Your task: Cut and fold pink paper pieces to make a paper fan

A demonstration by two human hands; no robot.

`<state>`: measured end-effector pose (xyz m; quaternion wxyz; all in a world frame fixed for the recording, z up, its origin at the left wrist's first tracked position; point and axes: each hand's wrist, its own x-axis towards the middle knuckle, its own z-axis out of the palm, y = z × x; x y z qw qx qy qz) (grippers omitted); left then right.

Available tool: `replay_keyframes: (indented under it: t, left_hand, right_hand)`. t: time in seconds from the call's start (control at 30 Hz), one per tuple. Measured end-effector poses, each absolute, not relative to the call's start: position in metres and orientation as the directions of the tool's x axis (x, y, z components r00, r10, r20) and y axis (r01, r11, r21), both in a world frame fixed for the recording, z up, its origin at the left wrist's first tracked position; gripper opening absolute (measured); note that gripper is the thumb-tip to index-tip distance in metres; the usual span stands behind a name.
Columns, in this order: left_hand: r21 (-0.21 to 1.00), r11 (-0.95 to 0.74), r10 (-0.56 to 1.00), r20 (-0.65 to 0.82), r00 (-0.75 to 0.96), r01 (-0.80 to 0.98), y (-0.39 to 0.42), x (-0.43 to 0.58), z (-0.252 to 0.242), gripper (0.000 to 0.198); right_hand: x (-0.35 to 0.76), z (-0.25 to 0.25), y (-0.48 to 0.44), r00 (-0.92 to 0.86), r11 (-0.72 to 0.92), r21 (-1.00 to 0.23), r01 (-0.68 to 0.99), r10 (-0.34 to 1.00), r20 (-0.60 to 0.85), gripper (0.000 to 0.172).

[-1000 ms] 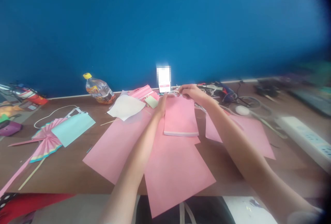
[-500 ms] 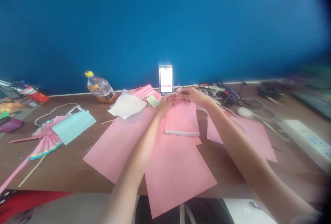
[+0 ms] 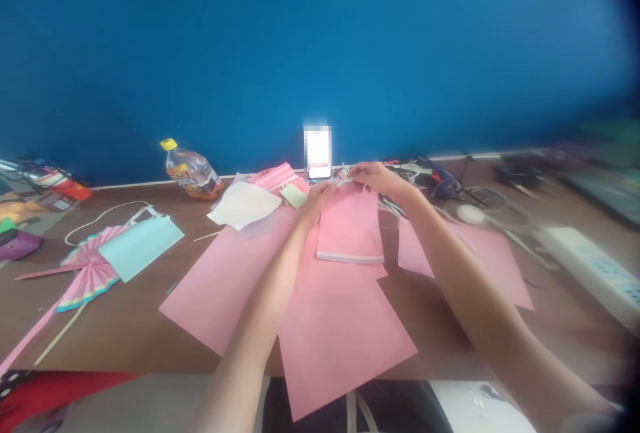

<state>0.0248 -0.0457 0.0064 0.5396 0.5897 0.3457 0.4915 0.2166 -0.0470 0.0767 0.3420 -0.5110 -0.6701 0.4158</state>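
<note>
A folded piece of pink paper (image 3: 350,226) lies in front of me, with a pale strip along its near edge. Its far left corner is under the closed fingers of my left hand (image 3: 320,198). My right hand (image 3: 374,177) is bent over the far edge, thumb and fingers pinched together. A thin pale strip shows between the two hands, but what the right fingertips pinch is too small to make out. Beneath the folded piece is a large pink sheet (image 3: 345,333), which hangs past the table's front edge.
More pink sheets lie at left (image 3: 220,286) and right (image 3: 493,259). Left are a pleated pink paper fan (image 3: 93,266), a light blue face mask (image 3: 143,246) and a drink bottle (image 3: 193,173). A lit phone (image 3: 318,153) leans on the wall. A power strip (image 3: 590,273) stands right.
My right hand has shifted slightly right, away from my left hand. The small pale loop seen between the hands no longer shows. The whole view has moved a little.
</note>
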Motion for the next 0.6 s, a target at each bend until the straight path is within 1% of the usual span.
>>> replay_keyframes:
  t: [0.03, 0.13, 0.2, 0.3, 0.37, 0.43, 0.5, 0.53, 0.6]
  left_hand:
    - [0.976, -0.178, 0.936, 0.207, 0.286, -0.125, -0.045, 0.025, 0.006, 0.024]
    - [0.982, -0.156, 0.937, 0.18, 0.3, -0.101, -0.045, 0.026, 0.007, 0.024]
    - [0.987, -0.146, 0.943, 0.159, 0.292, -0.067, -0.046, 0.028, 0.008, 0.023]
    - [0.983, -0.174, 0.936, 0.183, 0.299, -0.057, -0.047, 0.029, 0.01, 0.023]
    - [0.979, -0.19, 0.925, 0.204, 0.321, -0.075, -0.048, 0.029, 0.011, 0.023]
    - [0.978, -0.195, 0.925, 0.21, 0.318, -0.079, -0.05, 0.028, 0.012, 0.022]
    - [0.975, -0.218, 0.936, 0.224, 0.273, -0.051, -0.052, 0.027, 0.014, 0.02]
    - [0.972, -0.234, 0.941, 0.235, 0.245, -0.034, -0.053, 0.027, 0.015, 0.024]
    - [0.969, -0.247, 0.948, 0.246, 0.204, -0.021, -0.054, 0.027, 0.018, 0.04]
  right_hand:
    - [0.215, 0.078, -0.049, -0.248, 0.116, -0.902, 0.417, 0.969, 0.01, 0.009]
    - [0.211, 0.081, -0.054, -0.274, 0.124, -0.869, 0.48, 0.962, -0.014, 0.024]
    - [0.208, 0.079, -0.056, -0.288, 0.16, -0.825, 0.541, 0.958, -0.003, 0.028]
    - [0.208, 0.073, -0.054, -0.319, 0.227, -0.772, 0.593, 0.947, 0.034, 0.023]
    - [0.21, 0.07, -0.052, -0.345, 0.246, -0.768, 0.591, 0.938, 0.035, 0.02]
    - [0.211, 0.069, -0.051, -0.347, 0.23, -0.772, 0.592, 0.938, 0.014, 0.02]
    - [0.21, 0.069, -0.052, -0.306, 0.191, -0.782, 0.593, 0.952, 0.001, 0.021]
    - [0.209, 0.07, -0.053, -0.274, 0.171, -0.79, 0.589, 0.962, 0.003, 0.021]
    - [0.205, 0.071, -0.055, -0.212, 0.138, -0.818, 0.558, 0.977, 0.02, 0.021]
